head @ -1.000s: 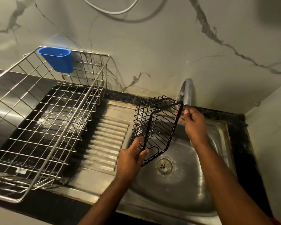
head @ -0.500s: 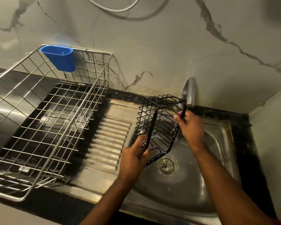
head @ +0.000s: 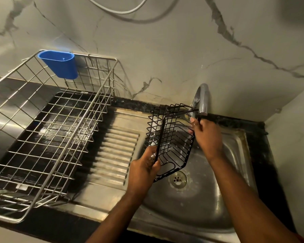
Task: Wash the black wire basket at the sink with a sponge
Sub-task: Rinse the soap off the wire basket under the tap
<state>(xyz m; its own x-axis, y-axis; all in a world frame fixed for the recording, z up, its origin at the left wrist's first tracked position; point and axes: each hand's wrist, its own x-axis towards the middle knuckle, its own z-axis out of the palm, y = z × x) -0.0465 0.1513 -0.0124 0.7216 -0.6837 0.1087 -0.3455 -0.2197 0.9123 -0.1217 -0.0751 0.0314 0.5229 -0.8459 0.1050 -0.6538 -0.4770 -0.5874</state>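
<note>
**Black wire basket held tilted over a steel sink**

Black-coated wire forms the basket (head: 170,137), a small rectangular cage of thin bars with rounded corners, held tipped on edge just right of the frame's centre, above the round steel sink (head: 191,204) bowl and its perforated drain (head: 177,179). The left hand (head: 144,170) grips the basket's lower rim, fingers curled around the wire with the thumb pressed over the frame. The right hand (head: 207,135) pinches the upper corner of the rim between thumb and fingertips, just below the curved, brushed-metal tap (head: 202,99) spout. Water sheen shows on the bowl's dull, scuffed surface.

Left of the bowl lies the ribbed steel draining board (head: 112,149). A large silver wire dish rack (head: 47,130), an open grid of shiny rods, fills the left half of the frame over a wet black tray (head: 63,120). A smooth blue plastic cup (head: 60,64) hangs on the rack's far rim at upper left. Veined grey marble-look wall (head: 165,50) spans the top, with a white cable (head: 119,10) looping across it.
</note>
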